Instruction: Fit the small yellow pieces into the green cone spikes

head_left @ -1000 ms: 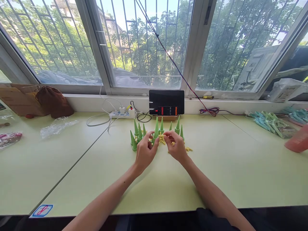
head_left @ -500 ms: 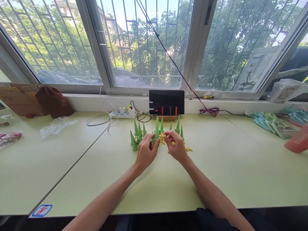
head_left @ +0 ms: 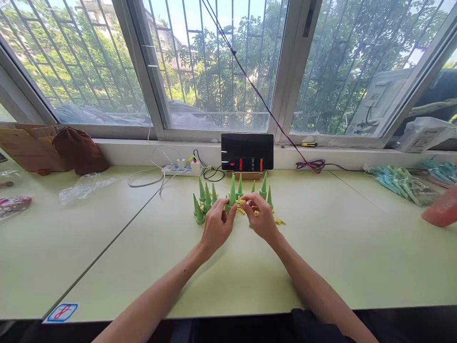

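And here's the right hand (head_left: 263, 216), thumb and fingertips nearly closed in a pinch, with a small yellow piece (head_left: 241, 201) in its grip, up at the fingertips and angled toward the other hand. Across from it, the left hand (head_left: 217, 224) has its fingers half curled, thumb and forefinger at the tall green cone (head_left: 233, 189); how firmly they have it, I can't tell. The cone stands upright between the hands, close to the yellow piece, so the two are well placed to meet; whether they touch is too small to make out. Outward now: more green cones (head_left: 207, 197) stand to the left, another pair (head_left: 263, 187) on the right, and loose yellow pieces (head_left: 279, 221) lie on the table (head_left: 321, 262) by the right hand. On the far side, a phone (head_left: 249, 165) leans before a dark tablet (head_left: 246, 145).
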A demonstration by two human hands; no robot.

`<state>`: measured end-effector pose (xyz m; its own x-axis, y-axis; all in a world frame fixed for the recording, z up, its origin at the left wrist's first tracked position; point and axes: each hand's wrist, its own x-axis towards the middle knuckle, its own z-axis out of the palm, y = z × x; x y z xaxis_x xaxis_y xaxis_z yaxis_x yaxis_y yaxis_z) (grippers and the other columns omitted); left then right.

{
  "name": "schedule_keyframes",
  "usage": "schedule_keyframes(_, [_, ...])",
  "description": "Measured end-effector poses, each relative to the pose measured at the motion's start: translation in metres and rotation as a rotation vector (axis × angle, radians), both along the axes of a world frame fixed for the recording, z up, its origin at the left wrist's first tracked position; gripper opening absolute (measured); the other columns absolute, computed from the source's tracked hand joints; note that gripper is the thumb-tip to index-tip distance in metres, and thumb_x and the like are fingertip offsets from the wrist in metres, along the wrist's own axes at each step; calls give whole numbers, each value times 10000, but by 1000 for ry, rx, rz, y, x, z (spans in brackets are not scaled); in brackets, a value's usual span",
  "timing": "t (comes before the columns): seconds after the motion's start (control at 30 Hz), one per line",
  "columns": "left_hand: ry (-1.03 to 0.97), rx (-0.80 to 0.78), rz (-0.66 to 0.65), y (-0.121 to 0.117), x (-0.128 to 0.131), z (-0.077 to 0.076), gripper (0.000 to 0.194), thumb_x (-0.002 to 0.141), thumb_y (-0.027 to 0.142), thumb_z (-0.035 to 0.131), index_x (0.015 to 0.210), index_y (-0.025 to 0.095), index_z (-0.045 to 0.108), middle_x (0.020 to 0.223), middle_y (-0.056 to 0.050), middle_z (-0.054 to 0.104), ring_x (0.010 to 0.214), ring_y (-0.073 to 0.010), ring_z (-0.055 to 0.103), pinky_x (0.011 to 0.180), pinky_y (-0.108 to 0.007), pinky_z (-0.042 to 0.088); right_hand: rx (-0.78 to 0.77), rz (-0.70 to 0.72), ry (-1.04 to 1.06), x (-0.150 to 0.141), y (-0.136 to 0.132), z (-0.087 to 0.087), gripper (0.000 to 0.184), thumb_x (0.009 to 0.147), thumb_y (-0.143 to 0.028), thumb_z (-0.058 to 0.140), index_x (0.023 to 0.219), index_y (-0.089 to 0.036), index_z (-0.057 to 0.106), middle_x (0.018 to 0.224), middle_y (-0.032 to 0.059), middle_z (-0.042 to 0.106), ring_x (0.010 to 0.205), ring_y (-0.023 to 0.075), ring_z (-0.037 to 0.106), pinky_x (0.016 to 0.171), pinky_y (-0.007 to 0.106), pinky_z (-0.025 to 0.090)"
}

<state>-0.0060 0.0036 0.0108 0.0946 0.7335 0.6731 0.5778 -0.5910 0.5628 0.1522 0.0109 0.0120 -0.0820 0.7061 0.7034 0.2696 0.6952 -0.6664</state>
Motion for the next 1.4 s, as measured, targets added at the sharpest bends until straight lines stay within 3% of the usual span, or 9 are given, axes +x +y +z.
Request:
schedule_keyframes(0.27, [-32, -39, -6, -1, 1, 0, 244, 937, 375, 520, 1041, 159, 564, 591, 67, 436, 441, -77, 390, 461, -219, 299, -7, -8, -19, 0, 0, 0, 148, 948, -319, 517, 981, -203, 603, 919, 40, 603, 640, 110, 529, 566, 233, 490])
schedule_keyframes(0.87, [-25, -24, -25, -1, 1, -1, 217, 936, 365, 518, 1020, 168, 551, 613, 55, 471, 422, -77, 394, 460, -223, 300, -43, -63, -46, -2, 0, 0, 226, 967, -341, 476, 847, -185, 587, 763, 25, 589, 658, 136, 545, 606, 254, 481])
schedule_keyframes(1.1, [-29, -20, -7, 0, 2, -1, 214, 934, 361, 527, 1026, 170, 554, 623, 53, 480, 424, -74, 395, 458, -222, 299, -68, -32, -15, -2, 0, -1, 178, 933, -349, 539, 981, -190, 604, 811, 34, 642, 670, 142, 588, 588, 252, 494])
schedule_keyframes(1.4, [-18, -36, -13, -3, 3, 0, 211, 938, 362, 519, 1021, 171, 550, 591, 59, 464, 429, -81, 397, 457, -221, 298, -67, -24, -28, -2, 2, -3, 188, 946, -344, 517, 941, -184, 615, 817, 41, 655, 701, 146, 604, 616, 253, 508])
